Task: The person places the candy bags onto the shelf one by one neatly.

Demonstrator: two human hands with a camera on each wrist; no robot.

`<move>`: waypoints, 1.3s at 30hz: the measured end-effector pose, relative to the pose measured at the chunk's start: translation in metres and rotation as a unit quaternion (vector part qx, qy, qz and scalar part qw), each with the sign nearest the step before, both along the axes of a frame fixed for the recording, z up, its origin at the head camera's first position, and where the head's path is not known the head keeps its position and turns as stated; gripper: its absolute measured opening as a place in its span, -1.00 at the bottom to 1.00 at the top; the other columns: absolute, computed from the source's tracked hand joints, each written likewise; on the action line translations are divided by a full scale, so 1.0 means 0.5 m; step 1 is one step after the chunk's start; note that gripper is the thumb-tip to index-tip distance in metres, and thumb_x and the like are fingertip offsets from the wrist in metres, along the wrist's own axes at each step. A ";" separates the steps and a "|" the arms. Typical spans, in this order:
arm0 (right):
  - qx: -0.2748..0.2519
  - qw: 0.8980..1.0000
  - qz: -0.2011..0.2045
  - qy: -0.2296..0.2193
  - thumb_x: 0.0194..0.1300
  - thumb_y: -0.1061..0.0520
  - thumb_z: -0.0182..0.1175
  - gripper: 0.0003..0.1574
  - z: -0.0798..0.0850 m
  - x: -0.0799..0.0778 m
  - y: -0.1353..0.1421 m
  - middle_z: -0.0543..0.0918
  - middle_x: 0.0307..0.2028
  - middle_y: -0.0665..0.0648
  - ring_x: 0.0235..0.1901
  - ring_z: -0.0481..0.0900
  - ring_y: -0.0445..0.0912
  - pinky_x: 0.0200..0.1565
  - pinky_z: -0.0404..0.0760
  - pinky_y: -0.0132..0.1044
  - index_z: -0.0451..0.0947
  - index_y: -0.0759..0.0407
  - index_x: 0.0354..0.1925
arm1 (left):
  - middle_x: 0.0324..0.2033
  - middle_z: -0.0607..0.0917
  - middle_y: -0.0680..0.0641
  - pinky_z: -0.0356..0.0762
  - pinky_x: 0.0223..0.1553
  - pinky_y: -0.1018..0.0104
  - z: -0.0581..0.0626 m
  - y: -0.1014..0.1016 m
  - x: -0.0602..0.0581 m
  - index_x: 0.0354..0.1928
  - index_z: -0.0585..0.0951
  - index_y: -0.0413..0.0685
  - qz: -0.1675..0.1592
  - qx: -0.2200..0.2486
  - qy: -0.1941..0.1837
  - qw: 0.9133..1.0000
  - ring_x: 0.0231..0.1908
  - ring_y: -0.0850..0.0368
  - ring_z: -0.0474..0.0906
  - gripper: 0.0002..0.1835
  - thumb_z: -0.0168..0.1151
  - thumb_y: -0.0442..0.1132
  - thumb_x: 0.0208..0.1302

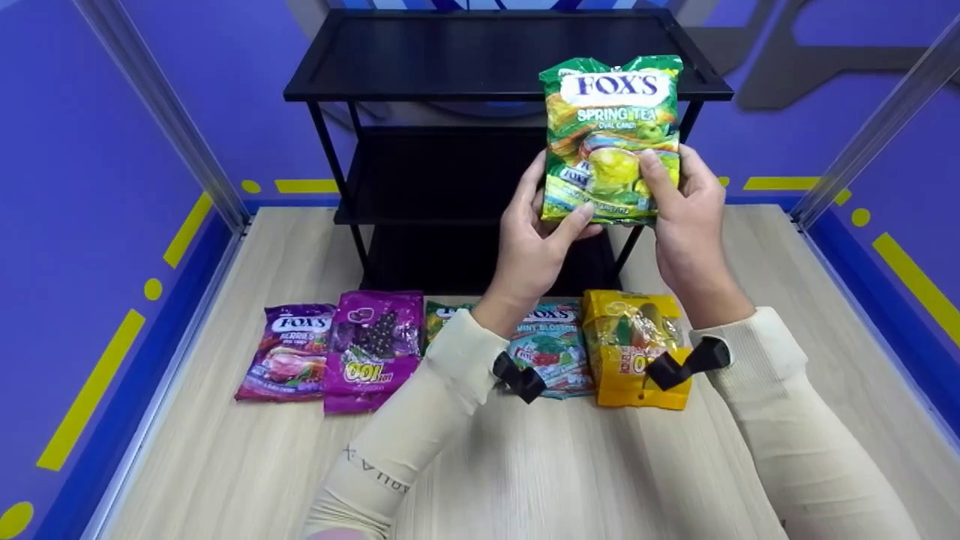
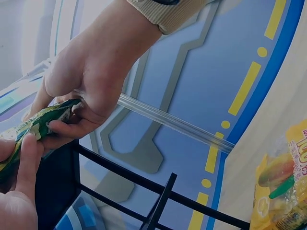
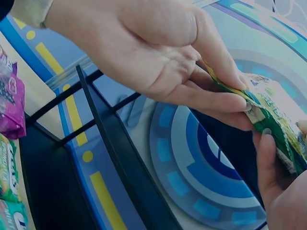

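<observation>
Both hands hold up a green and yellow Fox's Spring Tea candy bag point(image 1: 615, 139), its printed front turned toward the head camera. My left hand point(image 1: 531, 238) grips the bag's lower left corner, with the thumb across the front and the fingers behind. On the bag's right edge, my right hand point(image 1: 691, 225) pinches it, thumb pressed on the front near the cup picture. The bag overlaps the right part of the black shelf rack point(image 1: 480, 56) in the head view. Both wrist views show the candy bag point(image 2: 41, 120) nearly edge-on between the fingers.
Below the hands, a row of candy bags lies on the wooden surface point(image 1: 525, 465): a Berries bag point(image 1: 289, 360), a magenta bag point(image 1: 375, 345), a partly hidden green bag point(image 1: 442, 311), a Mint Blossom bag point(image 1: 555, 345) and a yellow bag point(image 1: 637, 390). Blue walls point(image 1: 97, 187) enclose the sides.
</observation>
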State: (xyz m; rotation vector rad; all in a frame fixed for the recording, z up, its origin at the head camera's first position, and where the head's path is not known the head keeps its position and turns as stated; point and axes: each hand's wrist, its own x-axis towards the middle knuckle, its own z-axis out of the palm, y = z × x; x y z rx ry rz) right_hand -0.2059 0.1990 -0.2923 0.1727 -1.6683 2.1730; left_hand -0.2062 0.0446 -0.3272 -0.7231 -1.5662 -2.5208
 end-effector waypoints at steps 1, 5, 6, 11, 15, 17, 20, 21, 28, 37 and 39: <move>0.006 1.000 0.007 -0.002 0.30 0.07 0.26 -0.46 0.002 -0.002 0.002 0.62 -0.10 0.21 -0.19 0.63 -0.10 -0.18 0.69 -0.40 0.43 0.28 0.16 | 0.13 0.53 -0.26 0.73 -0.14 0.16 0.001 0.000 -0.001 0.49 0.09 0.02 -0.001 0.005 -0.002 1.000 -0.11 0.03 0.66 -0.21 0.19 -0.45 0.29; 0.025 0.999 0.039 -0.004 0.37 0.04 0.18 -0.47 0.008 -0.004 0.010 0.60 -0.11 0.20 -0.27 0.64 -0.10 -0.37 0.69 -0.39 0.39 0.25 0.21 | 0.13 0.52 -0.25 0.72 -0.10 0.17 0.010 0.001 -0.003 0.49 0.10 0.04 -0.006 0.023 -0.013 1.000 -0.10 0.03 0.66 -0.22 0.17 -0.45 0.31; 0.026 0.998 0.049 -0.004 0.38 0.04 0.16 -0.45 0.008 -0.004 0.012 0.60 -0.11 0.19 -0.29 0.64 -0.10 -0.43 0.68 -0.38 0.37 0.24 0.24 | 0.12 0.52 -0.25 0.71 -0.09 0.17 0.012 0.002 -0.004 0.49 0.10 0.04 -0.006 0.027 -0.016 0.999 -0.10 0.04 0.66 -0.23 0.17 -0.45 0.31; 0.040 0.997 0.067 0.000 0.41 0.04 0.12 -0.36 0.002 0.002 0.020 0.59 -0.01 0.18 -0.29 0.65 -0.08 -0.53 0.66 -0.34 0.24 0.14 0.37 | 0.11 0.53 -0.26 0.71 -0.09 0.18 0.025 0.002 -0.010 0.48 0.11 0.02 -0.003 0.044 -0.025 0.999 -0.09 0.03 0.65 -0.23 0.17 -0.46 0.30; 0.066 0.996 0.062 0.009 0.38 0.09 0.16 -0.25 -0.008 0.007 0.025 0.57 0.05 0.18 -0.33 0.66 -0.05 -0.52 0.66 -0.35 0.12 0.04 0.44 | 0.11 0.52 -0.26 0.71 -0.07 0.19 0.034 0.000 -0.015 0.48 0.10 0.02 -0.001 0.047 -0.030 0.998 -0.07 0.03 0.64 -0.23 0.16 -0.46 0.30; 0.083 0.995 0.056 0.015 0.33 0.12 0.21 -0.18 -0.013 0.009 0.027 0.54 0.10 0.18 -0.38 0.67 -0.04 -0.52 0.65 -0.35 0.09 0.00 0.45 | 0.10 0.52 -0.26 0.71 -0.07 0.19 0.038 0.001 -0.018 0.48 0.11 0.02 0.001 0.046 -0.030 0.998 -0.07 0.03 0.64 -0.23 0.17 -0.46 0.30; 0.110 0.993 0.044 0.024 0.26 0.18 0.28 -0.09 -0.017 0.010 0.029 0.46 0.23 0.16 -0.39 0.66 -0.05 -0.51 0.62 -0.39 0.09 -0.03 0.46 | 0.08 0.53 -0.26 0.71 -0.06 0.18 0.046 0.001 -0.023 0.47 0.12 0.02 0.002 0.043 -0.031 0.999 -0.09 0.03 0.65 -0.24 0.17 -0.45 0.30; 0.116 0.992 0.041 0.027 0.24 0.19 0.30 -0.07 -0.018 0.010 0.029 0.43 0.28 0.14 -0.39 0.65 -0.06 -0.51 0.61 -0.40 0.10 -0.04 0.46 | 0.08 0.53 -0.25 0.70 -0.06 0.18 0.048 0.001 -0.024 0.47 0.13 0.03 0.001 0.042 -0.033 0.999 -0.10 0.03 0.65 -0.25 0.18 -0.45 0.30; 0.118 0.992 0.018 0.043 0.17 0.23 0.36 -0.07 -0.016 0.005 0.026 0.46 0.28 0.12 -0.38 0.65 -0.09 -0.49 0.61 -0.43 0.20 -0.01 0.43 | 0.07 0.55 -0.23 0.70 -0.05 0.15 0.065 0.001 -0.031 0.47 0.13 0.05 -0.006 0.046 -0.044 0.998 -0.10 0.01 0.66 -0.24 0.17 -0.46 0.30; 0.110 0.992 -0.036 0.046 0.14 0.19 0.40 -0.17 -0.004 -0.002 0.018 0.68 -0.19 0.10 -0.46 0.63 -0.09 -0.50 0.62 -0.44 0.36 0.04 0.35 | 0.06 0.59 -0.24 0.71 -0.07 0.10 0.078 0.000 -0.046 0.48 0.13 0.02 -0.009 0.046 -0.054 0.997 -0.12 0.01 0.68 -0.21 0.20 -0.48 0.27; 0.108 0.992 -0.045 0.048 0.13 0.18 0.41 -0.19 0.002 -0.001 0.014 0.69 -0.27 0.10 -0.47 0.62 -0.08 -0.49 0.62 -0.43 0.39 0.04 0.34 | 0.06 0.59 -0.24 0.71 -0.08 0.10 0.081 -0.001 -0.050 0.48 0.14 0.01 -0.008 0.044 -0.056 0.997 -0.12 0.00 0.68 -0.21 0.21 -0.47 0.26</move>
